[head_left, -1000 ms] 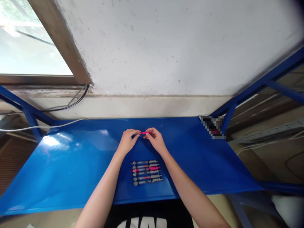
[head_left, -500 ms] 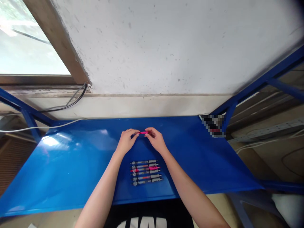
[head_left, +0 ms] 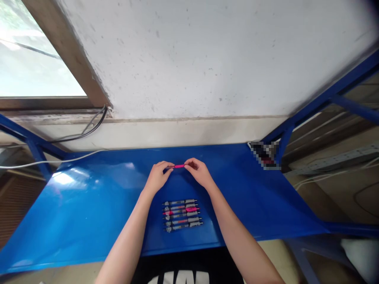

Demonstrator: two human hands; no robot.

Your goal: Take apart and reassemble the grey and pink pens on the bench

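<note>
A pink pen [head_left: 179, 166] lies level between my two hands, above the far half of the blue table. My left hand [head_left: 160, 173] pinches its left end with thumb and fingers. At the right end, the fingertips of my right hand [head_left: 197, 170] close on the pen's tip. The pink middle section shows between them; both ends are partly covered by fingers. Nearer to me, between my forearms, several pens [head_left: 181, 225] lie side by side in a row, mostly grey and black, one of them with pink parts [head_left: 193, 210].
The blue tabletop [head_left: 97, 221] meets a stained white wall [head_left: 189, 71] at the back. Blue metal frame bars [head_left: 310, 102] rise at both sides. A white cable [head_left: 59, 160] crosses the back left corner. A blurred-out object [head_left: 266, 154] sits at the back right corner.
My right hand has slid rightward along the pen to its end, so more of the pink part shows. My left hand keeps its grip. The row of pens is unchanged.
</note>
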